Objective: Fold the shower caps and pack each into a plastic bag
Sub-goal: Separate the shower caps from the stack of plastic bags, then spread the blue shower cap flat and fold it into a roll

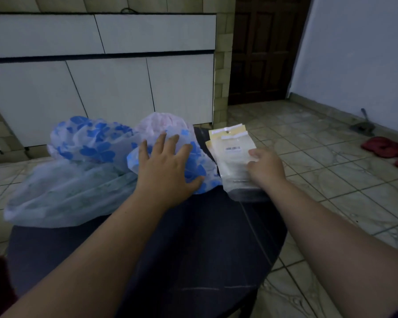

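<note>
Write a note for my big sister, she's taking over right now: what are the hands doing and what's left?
Left hand: flat, fingers spread, pressing the blue-flowered shower cap on the dark table.
Right hand: pinching the top plastic bag of the stack beside it.
More caps lie piled at the left: another blue one, a pink one, a pale green one.
Done: no packed cap visible.
Left: fold and bag every cap.

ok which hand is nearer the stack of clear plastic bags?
Right. The right hand pinches the stack of clear plastic bags; the left hand presses the blue-flowered shower cap beside it.
</note>
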